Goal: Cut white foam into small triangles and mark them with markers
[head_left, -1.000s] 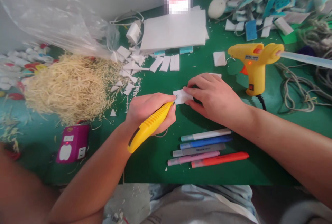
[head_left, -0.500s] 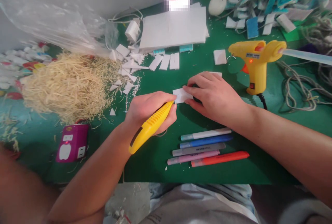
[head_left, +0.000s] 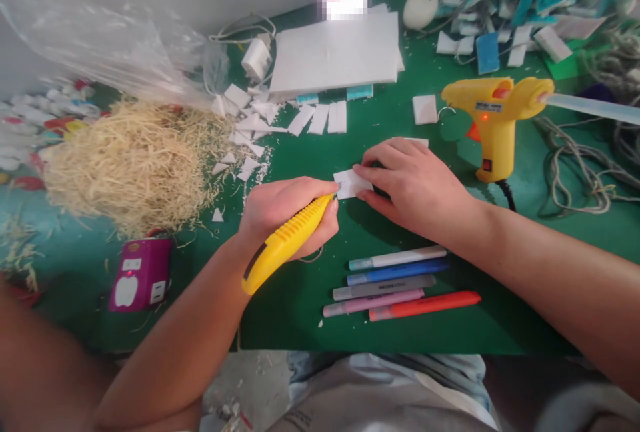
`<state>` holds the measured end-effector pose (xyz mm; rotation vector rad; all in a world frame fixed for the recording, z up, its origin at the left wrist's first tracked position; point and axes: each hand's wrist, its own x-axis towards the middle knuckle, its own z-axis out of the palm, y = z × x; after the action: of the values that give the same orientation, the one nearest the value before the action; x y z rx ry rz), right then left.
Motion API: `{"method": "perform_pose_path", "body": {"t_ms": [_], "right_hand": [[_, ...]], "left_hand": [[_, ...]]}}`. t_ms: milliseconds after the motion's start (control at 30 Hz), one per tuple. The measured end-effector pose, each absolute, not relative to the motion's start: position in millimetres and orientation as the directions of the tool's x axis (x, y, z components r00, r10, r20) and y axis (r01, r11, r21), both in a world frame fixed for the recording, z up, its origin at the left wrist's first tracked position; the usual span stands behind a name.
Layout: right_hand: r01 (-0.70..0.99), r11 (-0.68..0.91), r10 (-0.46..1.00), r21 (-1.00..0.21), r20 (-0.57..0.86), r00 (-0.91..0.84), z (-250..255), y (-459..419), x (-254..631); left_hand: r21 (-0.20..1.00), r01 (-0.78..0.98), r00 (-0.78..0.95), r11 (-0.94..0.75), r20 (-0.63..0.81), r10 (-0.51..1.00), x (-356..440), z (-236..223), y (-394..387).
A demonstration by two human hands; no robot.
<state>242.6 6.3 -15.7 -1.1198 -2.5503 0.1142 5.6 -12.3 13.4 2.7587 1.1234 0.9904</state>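
My left hand (head_left: 287, 212) is closed around a yellow utility knife (head_left: 287, 242), whose tip rests at the left end of a small white foam piece (head_left: 349, 184). The thumb lies along the knife close to the blade, most of which is hidden. On the foam piece's right end, my right hand (head_left: 407, 179) grips with thumb and fingers, holding it against the green table. Another white piece (head_left: 421, 143) shows partly behind the right hand. Below the hands lie several marker pens, among them a red one (head_left: 425, 305) and a blue one (head_left: 397, 272).
A yellow glue gun (head_left: 493, 119) with a lit light stands at right beside tangled cords (head_left: 580, 179). White sheets (head_left: 335, 52), foam scraps (head_left: 255, 119) and a straw heap (head_left: 125, 165) lie behind and left. A purple power socket (head_left: 140, 275) sits front left.
The knife's rear end has swung slightly left and up with my left hand. My right hand stays on the white foam piece.
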Motion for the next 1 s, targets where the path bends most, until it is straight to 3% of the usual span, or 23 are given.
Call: {"method": "perform_pose_path", "body": {"t_ms": [333,600,800,1000], "right_hand": [[0.698,0.685,0.725,-0.208,0.289,-0.625,-14.8,6.0,243.6],[0.687,0.701,0.707,-0.19,0.316,-0.633,-18.3,7.0,243.4],[0.692,0.68,0.731,-0.243,0.297,-0.614,-18.1,6.2,243.4],[0.689,0.678,0.734,-0.257,0.3,-0.61,-17.0,5.8,243.2]], "left_hand": [[0.203,0.626,0.56,-0.753,0.555,0.615,6.6,15.7,-13.7],[0.338,0.646,0.498,-0.684,0.492,0.714,6.5,15.6,-12.7],[0.294,0.625,0.502,-0.723,0.559,0.66,4.7,17.3,-14.1],[0.322,0.645,0.408,-0.693,0.622,0.668,4.9,16.6,-14.6]]}}
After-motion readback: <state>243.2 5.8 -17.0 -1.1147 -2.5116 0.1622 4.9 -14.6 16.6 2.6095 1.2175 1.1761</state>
